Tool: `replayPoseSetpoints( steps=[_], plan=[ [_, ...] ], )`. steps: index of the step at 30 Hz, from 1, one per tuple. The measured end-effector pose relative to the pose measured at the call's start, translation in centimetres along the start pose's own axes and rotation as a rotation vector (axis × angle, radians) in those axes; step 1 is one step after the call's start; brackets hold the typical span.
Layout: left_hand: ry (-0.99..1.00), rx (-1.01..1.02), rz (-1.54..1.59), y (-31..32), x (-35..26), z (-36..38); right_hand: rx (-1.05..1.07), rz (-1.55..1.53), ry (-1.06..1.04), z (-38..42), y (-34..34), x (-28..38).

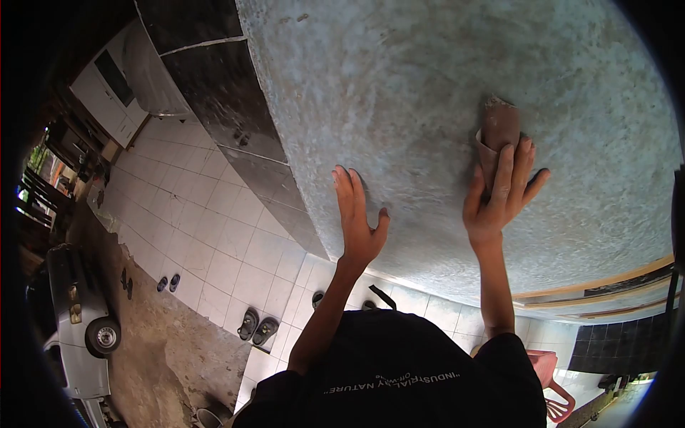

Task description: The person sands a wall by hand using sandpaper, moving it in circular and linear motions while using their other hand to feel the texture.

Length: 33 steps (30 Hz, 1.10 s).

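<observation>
My right hand (499, 189) presses a folded brown sheet, which looks like sandpaper (502, 121), against the blue-grey wall (421, 85). Two fingers lie over the sheet, with the thumb along its left side. The sheet's upper end sticks out past my fingertips and its edge is ragged. To the left, my left hand (360, 221) is open and holds nothing. Its fingers point up the wall and its palm faces the surface; whether the whole palm touches cannot be seen.
Dark tiles (239, 107) border the wall on the left. Sandals (257, 327) lie on the white tiled floor (214, 242). A parked car (78, 314) stands at the far left. Behind my right arm are a red plastic chair (546, 367) and a wooden frame (599, 282).
</observation>
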<state>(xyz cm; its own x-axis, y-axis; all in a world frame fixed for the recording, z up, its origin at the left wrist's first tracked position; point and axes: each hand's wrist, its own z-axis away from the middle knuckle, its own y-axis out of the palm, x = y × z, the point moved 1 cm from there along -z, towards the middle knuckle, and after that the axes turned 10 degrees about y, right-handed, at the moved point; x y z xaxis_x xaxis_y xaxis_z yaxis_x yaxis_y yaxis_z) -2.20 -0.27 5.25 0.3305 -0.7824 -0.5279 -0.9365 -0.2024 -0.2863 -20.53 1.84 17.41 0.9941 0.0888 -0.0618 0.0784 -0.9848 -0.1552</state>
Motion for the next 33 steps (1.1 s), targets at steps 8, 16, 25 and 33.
replayPoseSetpoints(
  steps=[8,16,25,33],
  plan=[
    [-0.011,-0.031,-0.024,1.3,-0.7,0.0,0.106,0.041,-0.202,2.2,0.0,-0.1],
    [-0.032,-0.010,-0.114,1.9,-1.5,0.2,-0.030,-0.047,0.051,1.7,-1.5,-1.7],
    [-0.035,-0.036,-0.092,2.5,-1.9,0.2,-0.165,-0.157,0.231,1.7,-3.5,-4.4],
    [-0.076,-0.050,-0.081,3.1,-2.6,0.3,0.121,-0.015,-0.185,5.7,-2.6,-3.8]
  ],
)
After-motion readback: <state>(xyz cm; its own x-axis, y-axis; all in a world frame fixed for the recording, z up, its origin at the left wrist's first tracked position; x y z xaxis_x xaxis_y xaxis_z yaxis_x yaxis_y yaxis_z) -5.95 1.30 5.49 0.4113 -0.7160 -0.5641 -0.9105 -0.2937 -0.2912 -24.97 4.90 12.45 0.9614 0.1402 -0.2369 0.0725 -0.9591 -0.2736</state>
